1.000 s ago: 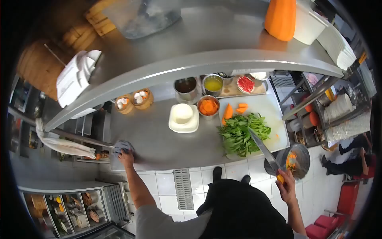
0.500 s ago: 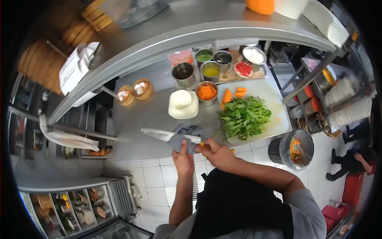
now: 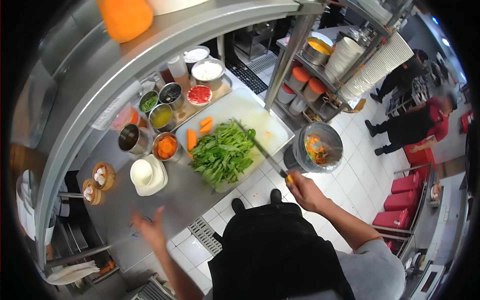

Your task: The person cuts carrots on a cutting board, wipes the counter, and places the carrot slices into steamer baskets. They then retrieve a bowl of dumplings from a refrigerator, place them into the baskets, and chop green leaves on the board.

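My right hand (image 3: 306,192) is closed around the yellow handle of a kitchen knife (image 3: 265,152). The blade points up and left, across the right side of a heap of leafy greens (image 3: 223,154). Those greens lie on a white cutting board (image 3: 270,131), beside cut carrot pieces (image 3: 191,140). Over the steel table's (image 3: 112,210) front left part, my left hand (image 3: 150,229) has its fingers spread, somewhat blurred by motion. White bowls (image 3: 148,176) stand just above that hand. The grey cloth cannot be made out now.
Metal containers of sauces and sliced carrot (image 3: 167,146) line the table's back, with a dish of chopped red food (image 3: 199,95). A lined waste bin (image 3: 317,147) stands right of the board. Small steamer baskets (image 3: 103,176) sit at left. Another person (image 3: 410,122) stands far right.
The view has swung right. My left hand has let go of the grey cloth and moved away from the knife. My right hand has carried the knife right, beside the board.
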Tool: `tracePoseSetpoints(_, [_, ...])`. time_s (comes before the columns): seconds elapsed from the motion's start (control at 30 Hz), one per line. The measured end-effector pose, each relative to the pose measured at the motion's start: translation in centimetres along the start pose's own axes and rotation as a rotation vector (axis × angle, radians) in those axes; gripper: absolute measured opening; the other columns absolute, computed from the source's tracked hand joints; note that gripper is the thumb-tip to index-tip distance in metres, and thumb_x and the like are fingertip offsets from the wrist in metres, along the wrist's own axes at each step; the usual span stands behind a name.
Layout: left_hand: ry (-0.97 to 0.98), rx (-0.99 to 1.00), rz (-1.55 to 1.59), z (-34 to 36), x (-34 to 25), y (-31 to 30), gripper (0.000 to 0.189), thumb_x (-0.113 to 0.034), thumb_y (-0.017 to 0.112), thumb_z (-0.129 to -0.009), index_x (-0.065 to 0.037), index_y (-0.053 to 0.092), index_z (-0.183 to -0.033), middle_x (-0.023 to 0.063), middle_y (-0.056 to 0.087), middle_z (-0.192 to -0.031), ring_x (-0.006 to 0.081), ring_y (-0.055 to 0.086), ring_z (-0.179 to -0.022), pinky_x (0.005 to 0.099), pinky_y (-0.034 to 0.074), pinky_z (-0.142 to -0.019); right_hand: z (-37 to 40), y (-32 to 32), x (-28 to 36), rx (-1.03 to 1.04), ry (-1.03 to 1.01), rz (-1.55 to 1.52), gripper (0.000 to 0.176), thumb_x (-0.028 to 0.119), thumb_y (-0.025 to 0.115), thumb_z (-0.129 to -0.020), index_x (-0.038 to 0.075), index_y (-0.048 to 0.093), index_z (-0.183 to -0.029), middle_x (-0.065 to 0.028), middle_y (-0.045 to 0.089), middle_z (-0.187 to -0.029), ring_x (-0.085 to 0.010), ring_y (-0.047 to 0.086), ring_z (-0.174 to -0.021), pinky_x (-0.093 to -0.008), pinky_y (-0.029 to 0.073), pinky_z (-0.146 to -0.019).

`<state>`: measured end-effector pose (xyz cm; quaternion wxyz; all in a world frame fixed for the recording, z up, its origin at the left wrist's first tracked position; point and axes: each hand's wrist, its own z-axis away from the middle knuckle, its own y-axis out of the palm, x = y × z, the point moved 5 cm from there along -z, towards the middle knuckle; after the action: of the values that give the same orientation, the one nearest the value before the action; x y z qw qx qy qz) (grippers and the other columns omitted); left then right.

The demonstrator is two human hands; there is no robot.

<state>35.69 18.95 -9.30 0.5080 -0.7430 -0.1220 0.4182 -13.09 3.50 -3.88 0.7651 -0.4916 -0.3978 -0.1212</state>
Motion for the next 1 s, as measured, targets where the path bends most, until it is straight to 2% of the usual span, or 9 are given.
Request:
tracePoseSetpoints(0.03, [0.107,0.223,0.239,0.4,-7.1,2.1,0.11,-0.036,0.091,-0.071,0.01,0.031,-0.151,0.0316,0.037,-0.153,0.0444,0.036,-0.143,0.0481,0.033,-0.117,-0.1,-0.4,-0.1,-0.07,0.048,-0.001,0.035,0.021,0.056,-0.101,0.004,0.049,-0.131,-0.0229,0.065,-0.089,-0.0423,0.066,-0.081,-0.0464,0.052,-0.072])
tracePoseSetpoints(0.1, [0.651,0.313,0.173,1.1,-18.2,7.7,0.127,-0.04,0.094,-0.061,0.01,0.023,-0.154,0.0307,0.023,-0.161,0.0428,0.02,-0.152,0.0459,0.02,-0.125,-0.6,-0.6,-0.2,-0.148,0.091,-0.002,0.03,0.024,0.054,-0.104,0.002,0.05,-0.124,-0.0245,0.065,-0.082,-0.0443,0.065,-0.076,-0.048,0.05,-0.069])
tracePoseSetpoints(0.2, [0.801,0.338,-0.038,0.4,-26.4,14.0,0.142,-0.051,0.095,-0.048,0.012,0.022,-0.152,0.0354,0.025,-0.158,0.0457,0.022,-0.15,0.0493,0.018,-0.125,-0.4,-0.3,-0.4,-0.164,0.11,-0.011,0.03,0.023,0.056,-0.103,0.002,0.05,-0.124,-0.0245,0.066,-0.085,-0.0438,0.065,-0.079,-0.0482,0.051,-0.071])
tracePoseSetpoints(0.3, [0.727,0.451,-0.309,-0.5,-27.4,19.2,0.144,-0.053,0.096,-0.045,0.011,0.024,-0.152,0.0346,0.03,-0.156,0.0459,0.025,-0.149,0.049,0.019,-0.124,0.6,-0.4,-0.5,-0.147,0.107,-0.054,0.03,0.023,0.056,-0.103,0.002,0.051,-0.124,-0.0236,0.066,-0.086,-0.0435,0.065,-0.08,-0.0481,0.051,-0.071])
tracePoseSetpoints(0.33, [0.751,0.417,-0.366,-0.3,-27.2,20.7,0.137,-0.048,0.096,-0.05,0.01,0.025,-0.152,0.0306,0.043,-0.146,0.0431,0.037,-0.141,0.0448,0.028,-0.119,1.0,-0.4,-0.7,-0.14,0.134,-0.043,0.029,0.023,0.056,-0.103,0.002,0.051,-0.123,-0.0225,0.066,-0.087,-0.0429,0.066,-0.08,-0.0474,0.052,-0.072])
tracePoseSetpoints(0.53, [0.791,0.328,-0.209,-0.1,-28.2,25.8,0.12,-0.037,0.096,-0.057,0.01,0.032,-0.147,0.0198,0.054,-0.124,0.0331,0.051,-0.116,0.0426,0.04,-0.104,1.2,0.4,-2.5,-0.163,0.13,-0.022,0.029,0.022,0.056,-0.103,0.002,0.051,-0.123,-0.0215,0.067,-0.092,-0.0421,0.066,-0.08,-0.048,0.053,-0.072])
tracePoseSetpoints(0.67, [0.717,0.389,-0.205,-0.2,-28.9,25.9,0.117,-0.036,0.097,-0.055,0.009,0.036,-0.144,0.0228,0.051,-0.132,0.0361,0.048,-0.125,0.0453,0.037,-0.11,-1.9,1.2,-2.2,-0.204,0.005,0.09,0.029,0.022,0.056,-0.101,0.003,0.05,-0.123,-0.0228,0.067,-0.097,-0.0438,0.066,-0.078,-0.0515,0.054,-0.07])
tracePoseSetpoints(0.77, [0.773,0.24,-0.113,-0.2,-29.4,22.4,0.116,-0.036,0.097,-0.053,0.01,0.037,-0.141,0.0253,0.047,-0.139,0.039,0.043,-0.133,0.0487,0.031,-0.117,-4.5,2.2,-2.0,-0.202,-0.009,0.171,0.028,0.022,0.056,-0.101,0.003,0.049,-0.12,-0.0233,0.066,-0.095,-0.0455,0.066,-0.075,-0.0542,0.053,-0.067])
tracePoseSetpoints(1.0, [0.688,0.443,-0.1,-0.2,-27.4,23.7,0.112,-0.033,0.097,-0.054,0.012,0.038,-0.138,0.0267,0.046,-0.139,0.0399,0.042,-0.133,0.0498,0.028,-0.119,-6.9,3.8,-1.9,-0.052,0.038,0.308,0.029,0.025,0.051,-0.103,0.0,0.044,-0.117,-0.0273,0.065,-0.088,-0.0472,0.065,-0.073,-0.0564,0.053,-0.064])
